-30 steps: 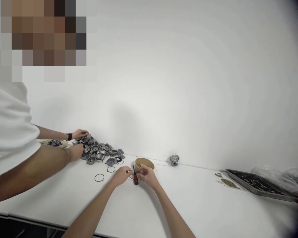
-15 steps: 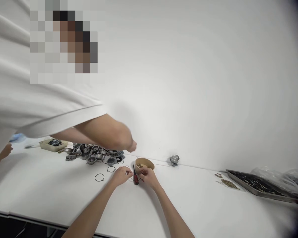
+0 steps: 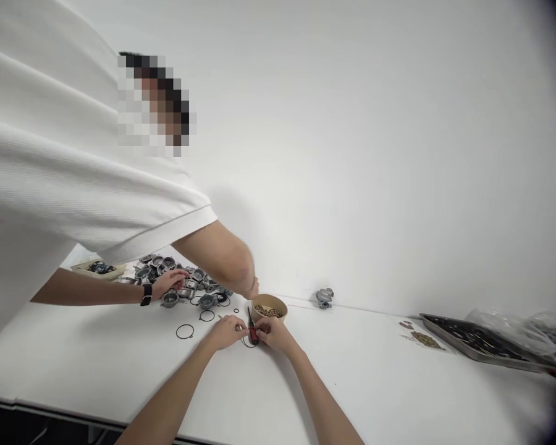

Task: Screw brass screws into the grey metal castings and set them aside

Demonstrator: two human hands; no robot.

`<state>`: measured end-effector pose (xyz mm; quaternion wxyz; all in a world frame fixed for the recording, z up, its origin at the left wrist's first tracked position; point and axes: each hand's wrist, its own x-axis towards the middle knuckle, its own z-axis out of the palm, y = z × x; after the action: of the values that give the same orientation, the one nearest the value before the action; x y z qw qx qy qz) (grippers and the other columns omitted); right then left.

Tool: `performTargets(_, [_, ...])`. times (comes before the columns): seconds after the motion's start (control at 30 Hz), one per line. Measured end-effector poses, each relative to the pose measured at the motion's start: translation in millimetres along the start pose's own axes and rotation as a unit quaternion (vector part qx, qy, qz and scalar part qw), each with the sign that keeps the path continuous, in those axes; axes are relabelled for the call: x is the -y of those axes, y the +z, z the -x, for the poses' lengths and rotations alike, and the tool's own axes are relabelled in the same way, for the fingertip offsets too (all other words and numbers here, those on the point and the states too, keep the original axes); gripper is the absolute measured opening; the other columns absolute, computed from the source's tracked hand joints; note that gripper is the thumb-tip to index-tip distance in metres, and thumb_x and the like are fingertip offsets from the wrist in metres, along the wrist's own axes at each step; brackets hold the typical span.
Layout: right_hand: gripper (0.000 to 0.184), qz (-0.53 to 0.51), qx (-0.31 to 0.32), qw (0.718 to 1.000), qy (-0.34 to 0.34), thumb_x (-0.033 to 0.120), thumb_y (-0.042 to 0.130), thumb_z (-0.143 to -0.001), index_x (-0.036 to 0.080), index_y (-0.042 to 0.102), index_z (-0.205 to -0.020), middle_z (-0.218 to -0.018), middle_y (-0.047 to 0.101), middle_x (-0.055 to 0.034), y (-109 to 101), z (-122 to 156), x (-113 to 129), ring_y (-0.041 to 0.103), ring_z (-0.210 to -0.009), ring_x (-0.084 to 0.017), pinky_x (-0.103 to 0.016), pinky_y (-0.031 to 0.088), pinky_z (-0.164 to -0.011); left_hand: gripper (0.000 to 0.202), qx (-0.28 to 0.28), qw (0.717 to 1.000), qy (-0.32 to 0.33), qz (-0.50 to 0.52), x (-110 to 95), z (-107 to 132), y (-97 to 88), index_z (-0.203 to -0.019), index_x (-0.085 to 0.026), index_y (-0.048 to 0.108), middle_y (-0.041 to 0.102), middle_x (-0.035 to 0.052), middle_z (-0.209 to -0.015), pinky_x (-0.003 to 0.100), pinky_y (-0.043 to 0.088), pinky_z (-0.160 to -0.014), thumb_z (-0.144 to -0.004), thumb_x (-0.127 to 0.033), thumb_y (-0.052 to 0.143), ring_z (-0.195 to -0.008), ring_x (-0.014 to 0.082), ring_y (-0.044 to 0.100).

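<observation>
My left hand (image 3: pixel 226 332) is low over the white table, fingers curled and closed; whatever is in them is hidden. Facing it, my right hand (image 3: pixel 274 334) has its fingertips pinched together beside a red-and-black screwdriver (image 3: pixel 254 336), and I cannot make out what they hold. The screwdriver points away from me between both hands. Part of a thin black ring (image 3: pixel 247 343) shows by the fingertips, partly covered. Just beyond my right hand stands a tan bowl (image 3: pixel 282 303) with small brass-coloured pieces (image 3: pixel 266 311) inside.
Black rings (image 3: pixel 185 325) lie left of my hands. Behind them is a pile of grey metal housings (image 3: pixel 185 289), with a co-worker's hand (image 3: pixel 167 284) on it and their other arm (image 3: pixel 231 256) reaching toward the bowl. One metal part (image 3: pixel 325 298) stands by the wall; a dark tray (image 3: pixel 472 352) is far right.
The co-worker leans further in; their watch-wearing hand has come onto the pile of housings. My right hand has shifted slightly down, uncovering more of the bowl's contents. My left hand barely moves.
</observation>
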<state>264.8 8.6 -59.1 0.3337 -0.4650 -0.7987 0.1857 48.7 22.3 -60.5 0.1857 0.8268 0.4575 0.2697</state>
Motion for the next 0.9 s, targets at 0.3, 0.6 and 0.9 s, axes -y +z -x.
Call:
performTargets(0.3, [0.022,0.004,0.012,0.999,0.046,0.013,0.054,-0.074,0.019,0.071,-0.088,-0.075,0.068,-0.0014,-6.6,4.1,4.7,0.060,-0.066,-0.015,-0.022,0.042,-0.058,0.030,-0.079,0.995,-0.055,-0.022,10.2,-6.3,-12.6,-0.090,-0.021,0.072,0.071,0.0050,-0.088,0.025,0.041,-0.069,-0.090,-0.040,0.049,-0.082,0.0199,0.062])
performTargets(0.6, [0.016,0.025,0.055,0.991,0.122,0.013,0.052,-0.066,0.018,0.066,-0.070,-0.064,0.061,0.0004,-19.6,6.6,1.6,0.053,-0.058,-0.013,-0.022,0.032,-0.049,0.027,-0.149,0.970,-0.149,-0.121,58.2,-11.5,-13.5,-0.103,-0.021,0.069,0.066,0.0082,-0.113,0.028,0.043,-0.087,-0.091,-0.013,0.047,-0.106,0.0214,0.059])
performTargets(0.9, [0.020,0.164,-0.085,0.972,0.147,0.030,0.052,-0.084,0.025,0.064,-0.099,-0.086,0.068,-0.0006,-23.2,2.7,-6.9,0.059,-0.076,-0.017,-0.022,0.034,-0.058,0.019,-0.132,0.958,-0.159,-0.198,69.7,-23.4,-2.0,-0.101,-0.021,0.069,0.061,0.0083,-0.113,0.030,0.045,-0.083,-0.093,-0.030,0.054,-0.094,0.0210,0.064])
